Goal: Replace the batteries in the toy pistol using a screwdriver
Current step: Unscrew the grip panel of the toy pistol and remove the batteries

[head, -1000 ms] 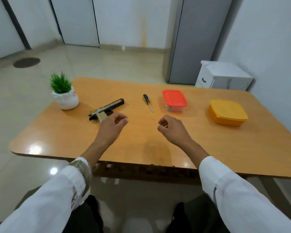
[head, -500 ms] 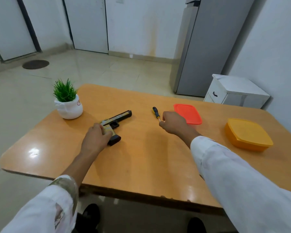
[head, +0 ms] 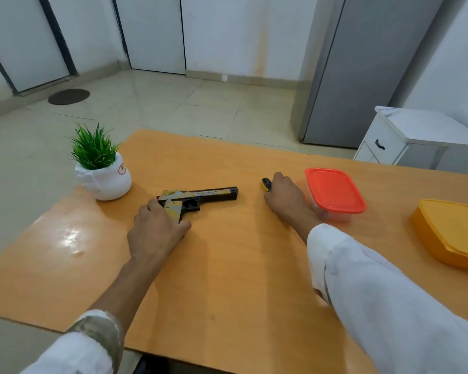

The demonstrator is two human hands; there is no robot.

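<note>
A black and tan toy pistol (head: 200, 197) lies flat on the wooden table (head: 227, 279), barrel pointing right. My left hand (head: 157, 230) covers the grip end, fingers curled around it. My right hand (head: 287, 198) rests on the screwdriver (head: 266, 183), of which only the black and yellow handle tip shows past my fingers; its shaft is hidden under the hand.
A small green plant in a white pot (head: 102, 168) stands left of the pistol. A clear box with a red lid (head: 334, 191) sits just right of my right hand, an orange box (head: 454, 233) farther right. A white cabinet (head: 416, 139) stands beyond the table.
Both hands went from hovering over the table to reaching forward. The left hand has come down onto the pistol grip, and the right hand has settled over the screwdriver.
</note>
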